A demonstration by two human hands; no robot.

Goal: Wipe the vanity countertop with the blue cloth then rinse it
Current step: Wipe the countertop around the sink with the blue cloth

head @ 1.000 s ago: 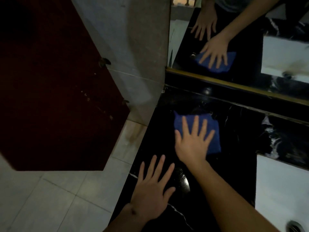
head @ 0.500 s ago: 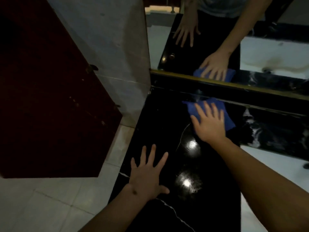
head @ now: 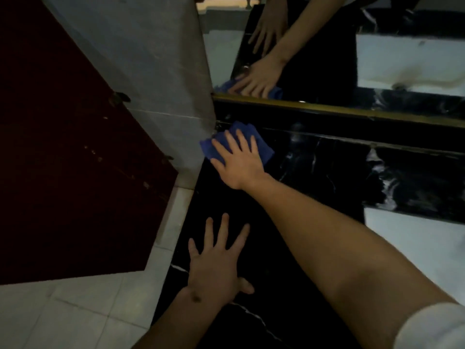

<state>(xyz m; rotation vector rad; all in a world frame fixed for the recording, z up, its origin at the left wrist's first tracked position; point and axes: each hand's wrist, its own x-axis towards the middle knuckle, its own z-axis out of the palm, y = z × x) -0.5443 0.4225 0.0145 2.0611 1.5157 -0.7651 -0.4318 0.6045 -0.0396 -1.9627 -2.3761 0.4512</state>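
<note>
The blue cloth (head: pixel 214 147) lies bunched in the far left corner of the black marble vanity countertop (head: pixel 314 167), against the wall and backsplash. My right hand (head: pixel 239 162) presses flat on top of it, fingers spread toward the corner, hiding most of the cloth. My left hand (head: pixel 216 263) rests palm down with fingers apart on the near left part of the countertop, holding nothing.
A mirror (head: pixel 327 46) with a gold lower frame stands behind the counter and reflects both hands and the cloth. The white sink basin (head: pixel 415 238) sits at the right. A grey tiled wall (head: pixel 151 71) and a dark red door (head: pixel 63 159) are at the left, above pale floor tiles (head: pixel 75 311).
My right hand has slid the cloth from the middle of the back of the counter leftward into the far left corner. My left hand has stayed planted on the near counter.
</note>
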